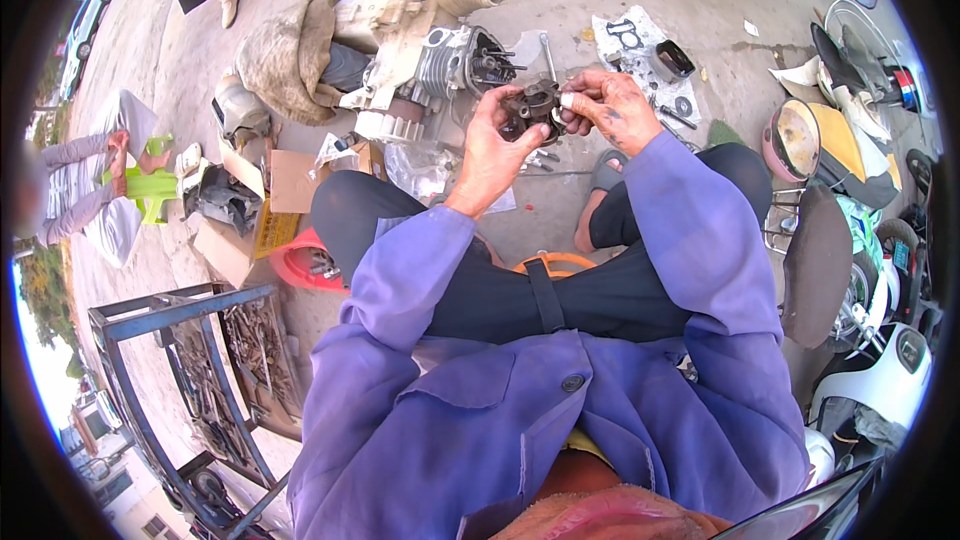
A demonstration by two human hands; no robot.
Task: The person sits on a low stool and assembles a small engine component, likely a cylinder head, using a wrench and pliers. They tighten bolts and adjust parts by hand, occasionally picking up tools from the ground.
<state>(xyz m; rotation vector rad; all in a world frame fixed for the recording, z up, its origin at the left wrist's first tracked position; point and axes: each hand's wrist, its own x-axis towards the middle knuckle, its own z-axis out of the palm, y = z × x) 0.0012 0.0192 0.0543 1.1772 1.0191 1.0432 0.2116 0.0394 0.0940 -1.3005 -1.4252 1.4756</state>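
Note:
I hold a dark, greasy metal engine part point(540, 100) with rounded lobes and openings, up in front of my knees. My left hand point(497, 148) is closed round its left side, thumb along the near edge. On the right side, the fingers of my right hand point(615, 108) are bent and pinch at the part; what lies under the fingertips is hidden. A slim silvery rod point(549, 58) shows just beyond the part; whether it touches it I cannot tell. Left of my hands lies a engine block point(432, 70) with a finned cylinder and an open end with studs.
A brown cloth point(290, 60) drapes the engine's left end. Beyond my right hand, a sheet with a gasket point(625, 33) and a black-rimmed metal part point(673, 60) lies on the ground. A red container point(305, 262), cardboard box point(225, 248) and blue metal frame point(180, 312) stand left; motorcycle parts crowd right.

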